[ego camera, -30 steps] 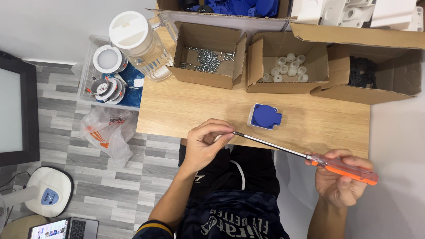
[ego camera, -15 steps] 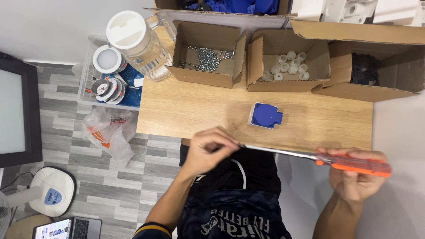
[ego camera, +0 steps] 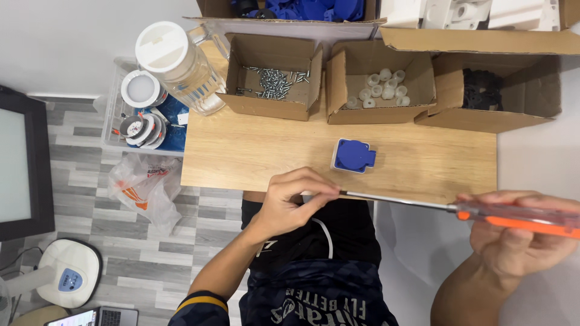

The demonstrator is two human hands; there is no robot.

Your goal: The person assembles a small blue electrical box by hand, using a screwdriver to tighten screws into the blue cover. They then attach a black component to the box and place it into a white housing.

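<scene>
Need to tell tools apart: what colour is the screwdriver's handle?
Orange, with a clear section near the shaft; the screwdriver sits in the right hand, best seen in the head view.

Three open brown boxes [ego camera: 275, 78] along table back; dark screen [ego camera: 18, 163] left.

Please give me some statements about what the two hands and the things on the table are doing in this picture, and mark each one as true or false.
1. The right hand holds the orange handle of the screwdriver. True.
2. The left hand pinches the screwdriver's tip. True.
3. The blue part lies inside a cardboard box. False: it lies on the bare wooden table.
4. The box of screws is empty. False: loose screws lie in it.
5. The screwdriver's tip touches the blue part. False: they are apart.
</scene>
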